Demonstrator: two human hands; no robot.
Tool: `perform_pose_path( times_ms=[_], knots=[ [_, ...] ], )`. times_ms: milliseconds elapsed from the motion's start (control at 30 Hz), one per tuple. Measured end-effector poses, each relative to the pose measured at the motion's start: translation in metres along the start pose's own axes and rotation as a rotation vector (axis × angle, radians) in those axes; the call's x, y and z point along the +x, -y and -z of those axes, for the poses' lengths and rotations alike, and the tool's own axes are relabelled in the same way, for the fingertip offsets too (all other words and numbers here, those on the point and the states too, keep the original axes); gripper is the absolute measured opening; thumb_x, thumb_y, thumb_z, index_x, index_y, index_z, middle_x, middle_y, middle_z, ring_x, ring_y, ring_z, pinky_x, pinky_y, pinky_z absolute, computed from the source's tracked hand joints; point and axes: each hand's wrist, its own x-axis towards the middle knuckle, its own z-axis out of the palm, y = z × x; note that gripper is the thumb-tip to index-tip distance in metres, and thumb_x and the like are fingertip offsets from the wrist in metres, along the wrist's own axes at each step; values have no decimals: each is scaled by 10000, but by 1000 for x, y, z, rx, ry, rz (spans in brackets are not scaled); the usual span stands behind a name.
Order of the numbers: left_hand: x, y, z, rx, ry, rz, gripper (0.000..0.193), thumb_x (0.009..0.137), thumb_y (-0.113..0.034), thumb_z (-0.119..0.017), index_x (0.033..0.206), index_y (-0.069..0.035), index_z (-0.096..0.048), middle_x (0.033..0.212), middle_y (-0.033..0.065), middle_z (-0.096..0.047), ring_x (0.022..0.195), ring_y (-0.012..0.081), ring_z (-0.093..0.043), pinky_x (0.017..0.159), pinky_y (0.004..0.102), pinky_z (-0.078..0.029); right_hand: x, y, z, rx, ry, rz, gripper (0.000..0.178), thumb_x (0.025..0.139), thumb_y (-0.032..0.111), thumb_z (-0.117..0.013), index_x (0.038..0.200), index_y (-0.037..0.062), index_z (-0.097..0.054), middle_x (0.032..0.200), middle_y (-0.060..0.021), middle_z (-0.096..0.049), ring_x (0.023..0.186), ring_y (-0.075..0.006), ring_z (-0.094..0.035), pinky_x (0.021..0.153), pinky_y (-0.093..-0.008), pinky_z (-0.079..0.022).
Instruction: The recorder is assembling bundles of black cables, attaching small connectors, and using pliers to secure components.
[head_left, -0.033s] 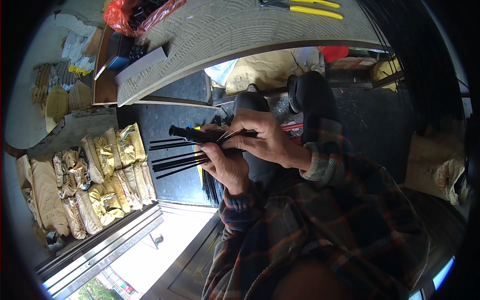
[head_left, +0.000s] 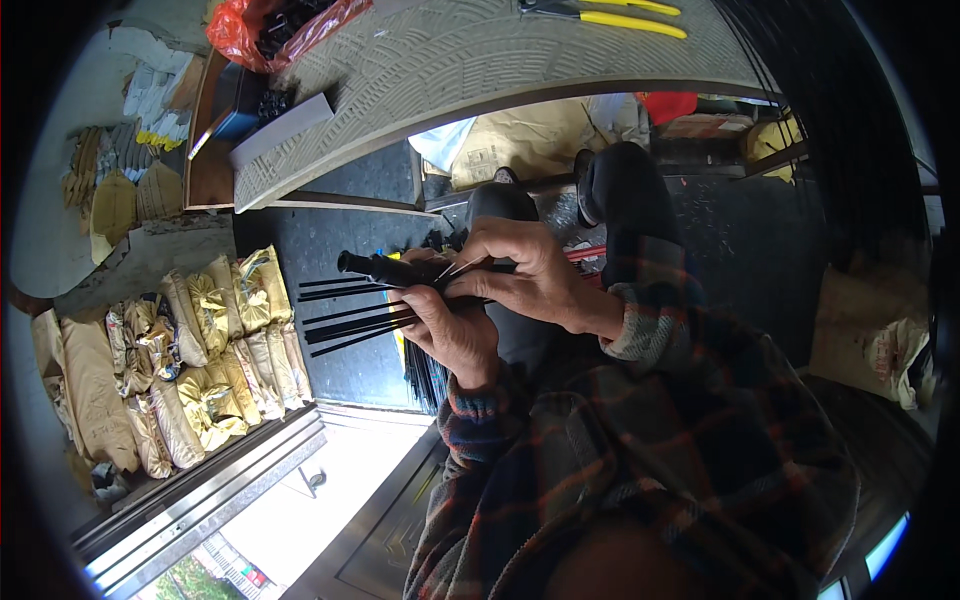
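Observation:
My left hand (head_left: 455, 335) is closed around a black tube (head_left: 378, 267) with a flared, ringed end that points left. Several thin black rods (head_left: 350, 328) fan out leftward from the same grip, some above the thumb and some below it. My right hand (head_left: 540, 280) meets the left one over my lap, thumb and forefinger pinched together. A thin, pale wire-like piece (head_left: 455, 268) shows between its fingertips, close against the tube. The fingers cover the spot where the rods join the tube. Under my left hand hangs a bundle of thin dark rods (head_left: 425, 378).
Ahead stands a workbench (head_left: 440, 75) with a patterned grey top. On it lie yellow-handled pliers (head_left: 630, 18) and a red plastic bag (head_left: 235, 35) of black parts. Paper-wrapped packages (head_left: 180, 365) cover the left side. Long black strands (head_left: 830, 120) hang at the right, near cardboard (head_left: 850, 335).

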Motion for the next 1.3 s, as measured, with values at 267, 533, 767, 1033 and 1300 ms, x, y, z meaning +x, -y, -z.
perform_pose_path(
  times_ms=[267,533,767,1033,1300],
  knots=[
    [0,-2,-4,-81,-19,31,358,881,-324,-546,1065,-20,-504,1012,77,-541,848,135,-525,753,265,-449,-1,6,5,-61,-62,52,112,706,44,-706,798,7,-654,694,-67,-610,599,-136,-577,501,-244,-423],
    [-2,-1,2,-25,-9,12,367,865,-279,-581,1099,-14,-483,1032,72,-531,876,138,-519,765,277,-449,-2,8,3,-215,-87,135,89,722,21,-675,800,1,-638,698,-81,-619,591,-177,-605,490,-259,-440],
    [-5,-5,-10,78,-98,-64,350,889,-277,-545,1070,16,-487,930,65,-552,810,108,-534,709,240,-454,-2,10,2,-207,-82,105,91,734,17,-664,785,-10,-594,701,-98,-608,595,-207,-613,499,-261,-447],
    [-5,-13,-18,102,-160,-80,351,879,-275,-561,1081,2,-483,975,74,-545,849,120,-535,737,249,-466,1,7,6,4,13,-37,89,755,6,-644,786,-19,-564,736,-97,-606,687,-176,-615,583,-256,-458],
    [-3,-21,-12,35,-142,-40,407,830,-247,-630,1126,-12,-481,1001,68,-549,886,147,-527,793,286,-447,7,4,9,-33,110,64,151,732,39,-685,836,-14,-590,775,-68,-606,757,-141,-593,621,-244,-457]
  ],
)
